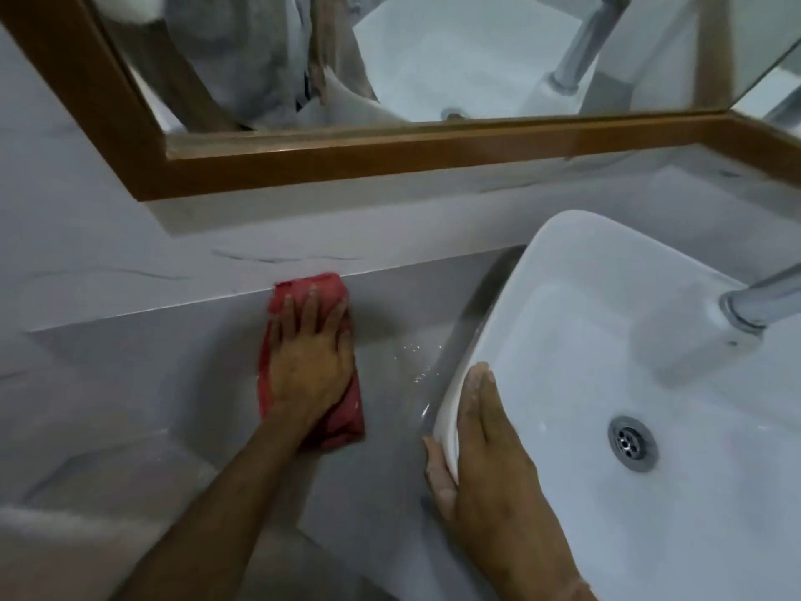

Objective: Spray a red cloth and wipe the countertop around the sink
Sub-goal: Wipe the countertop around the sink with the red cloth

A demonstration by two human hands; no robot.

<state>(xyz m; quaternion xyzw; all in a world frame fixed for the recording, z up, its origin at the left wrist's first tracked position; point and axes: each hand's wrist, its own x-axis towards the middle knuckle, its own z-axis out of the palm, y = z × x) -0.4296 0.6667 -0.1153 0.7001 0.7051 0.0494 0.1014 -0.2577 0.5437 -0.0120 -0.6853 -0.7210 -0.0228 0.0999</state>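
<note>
A folded red cloth (336, 420) lies flat on the grey countertop (173, 375), left of the sink and close to the back wall. My left hand (310, 357) presses down on the cloth with fingers spread, pointing toward the wall. The white vessel sink (607, 340) stands on the counter at the right. My right hand (490, 466) grips its left rim, thumb outside and fingers over the edge. Water droplets (411, 357) glisten on the counter between cloth and sink.
A chrome faucet (758, 301) reaches over the basin from the right, above the metal drain (632, 443). A wood-framed mirror (390, 154) hangs on the marble-look wall behind the counter. A raised ledge runs along the wall at the counter's back.
</note>
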